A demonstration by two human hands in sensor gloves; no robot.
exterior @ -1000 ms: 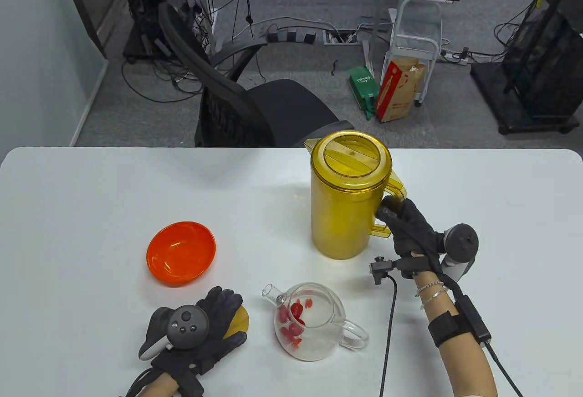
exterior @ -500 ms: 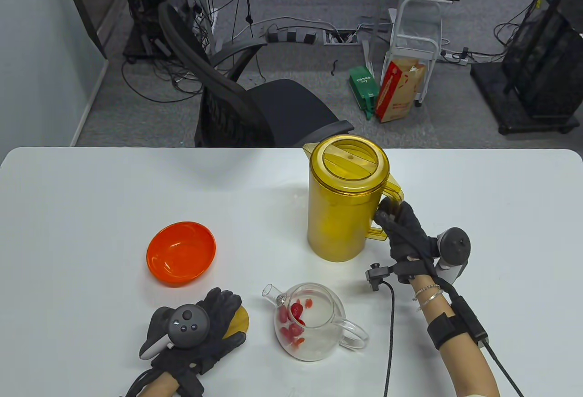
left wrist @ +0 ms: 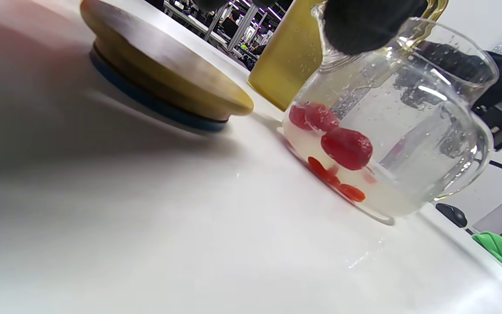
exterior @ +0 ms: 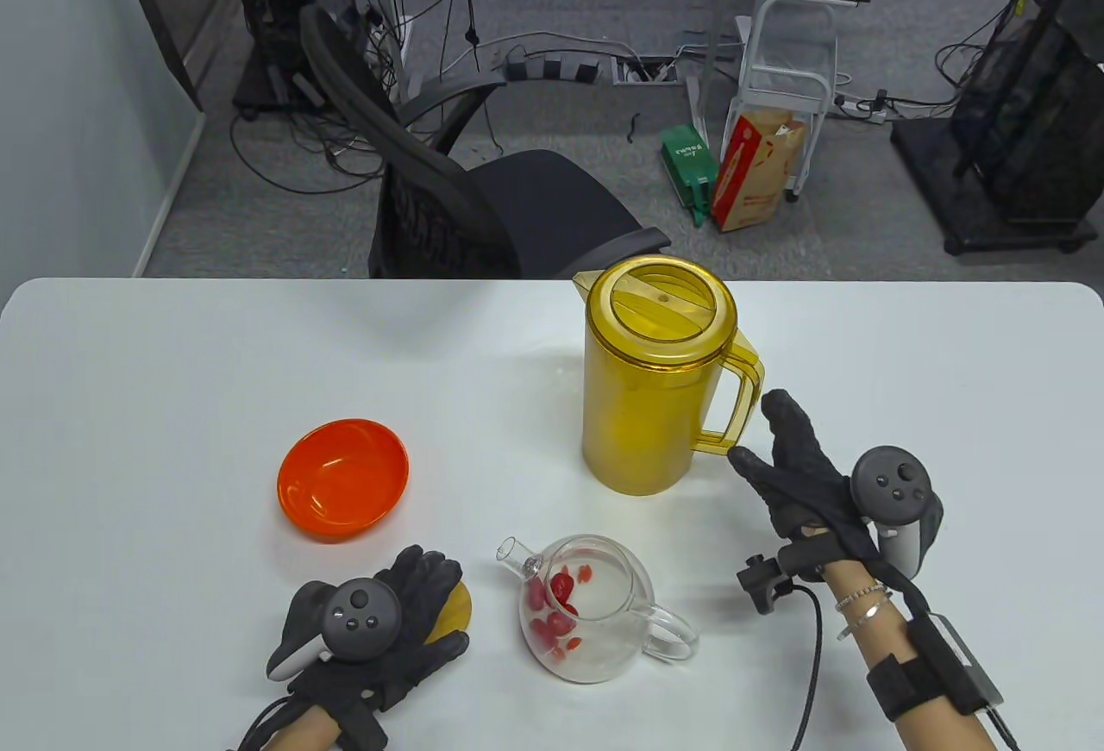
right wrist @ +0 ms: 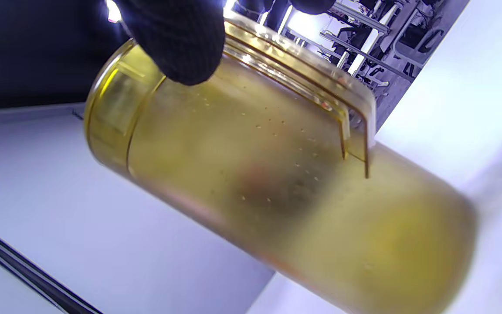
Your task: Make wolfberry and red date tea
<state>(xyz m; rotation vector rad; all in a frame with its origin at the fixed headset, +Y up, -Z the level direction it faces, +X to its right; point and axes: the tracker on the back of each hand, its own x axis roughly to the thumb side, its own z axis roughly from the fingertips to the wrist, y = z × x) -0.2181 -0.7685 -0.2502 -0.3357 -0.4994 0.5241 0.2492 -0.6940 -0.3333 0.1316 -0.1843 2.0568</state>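
Observation:
A yellow lidded pitcher (exterior: 660, 380) stands upright at mid-table, handle to the right; it fills the right wrist view (right wrist: 277, 183). My right hand (exterior: 759, 432) is open just right of the handle, fingers spread and apart from it. A glass teapot (exterior: 591, 609) with red dates (exterior: 552, 604), wolfberries and water stands near the front edge, with no lid on; it also shows in the left wrist view (left wrist: 390, 131). My left hand (exterior: 414, 604) lies flat over a round wooden lid (exterior: 457, 604) left of the teapot. The lid rests on the table (left wrist: 159, 83).
An empty orange bowl (exterior: 343, 479) sits left of centre, behind my left hand. A black office chair (exterior: 483, 199) stands beyond the table's far edge. A cable (exterior: 811, 665) runs from my right wrist across the table front.
My right hand has let go of the pitcher handle and drawn back to the right and toward me, fingers opened. The pitcher stands still. The left hand has hardly moved.

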